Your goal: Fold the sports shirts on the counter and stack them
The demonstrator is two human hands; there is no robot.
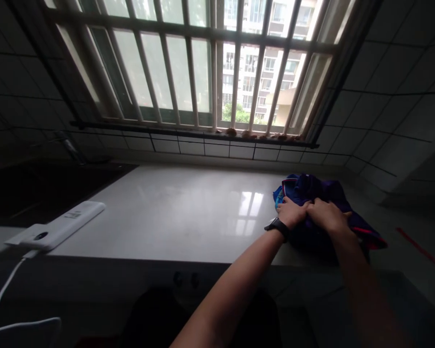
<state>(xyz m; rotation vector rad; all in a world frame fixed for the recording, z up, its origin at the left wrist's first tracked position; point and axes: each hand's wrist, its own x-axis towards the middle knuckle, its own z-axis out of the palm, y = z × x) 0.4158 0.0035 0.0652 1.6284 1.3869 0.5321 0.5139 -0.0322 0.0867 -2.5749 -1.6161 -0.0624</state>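
Note:
A crumpled dark blue and purple garment (335, 191) with red and white edging lies in a heap at the right end of the white counter (188, 208). My left hand (292, 212), a black band on its wrist, grips the near left part of the heap. Close beside it, my right hand (326, 216) is closed on the same fabric, thumbs almost touching. The fingertips are partly sunk in the folds. A lighter blue patch of cloth (279, 197) shows by the left fingers.
A white power bank (70, 220) with a cable lies on the counter's left side, by a dark sink (39, 188) and tap (70, 147). Behind is a barred window (203, 72) with small objects along its sill. A red strip (420, 249) lies at the far right.

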